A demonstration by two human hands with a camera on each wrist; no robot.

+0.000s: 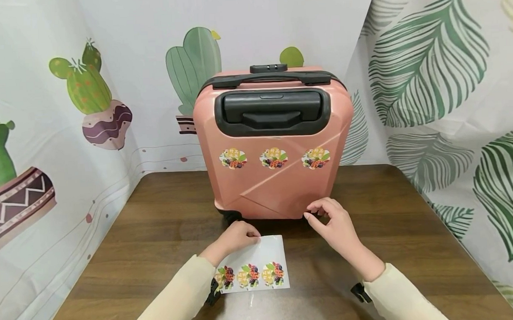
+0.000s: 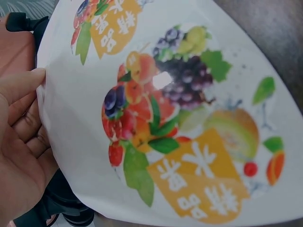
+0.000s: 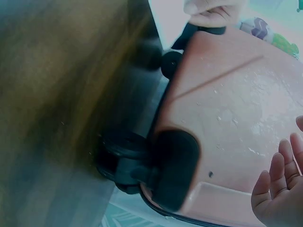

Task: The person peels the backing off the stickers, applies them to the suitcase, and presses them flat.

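Upright on the table stands a pink suitcase (image 1: 257, 188) with a black recessed handle, three round fruit stickers (image 1: 273, 158) in a row across its front. My left hand (image 1: 239, 235) pinches the upper edge of a white sticker sheet (image 1: 269, 250), whose lower part carries three fruit stickers (image 1: 248, 276). Close up in the left wrist view, the sheet (image 2: 75, 142) bends a little beside the thumb (image 2: 23, 85). Near the suitcase's lower right corner is my right hand (image 1: 334, 222), fingers loosely bent and holding nothing. The right wrist view shows its spread fingers (image 3: 279, 177) before the suitcase (image 3: 227, 118).
The brown wooden table (image 1: 156, 231) lies beneath everything. Black caster wheels (image 3: 125, 161) sit under the suitcase. Behind hangs a white cloth backdrop (image 1: 139, 41) printed with cacti and leaves. Each wrist wears a black strap (image 1: 360, 293).
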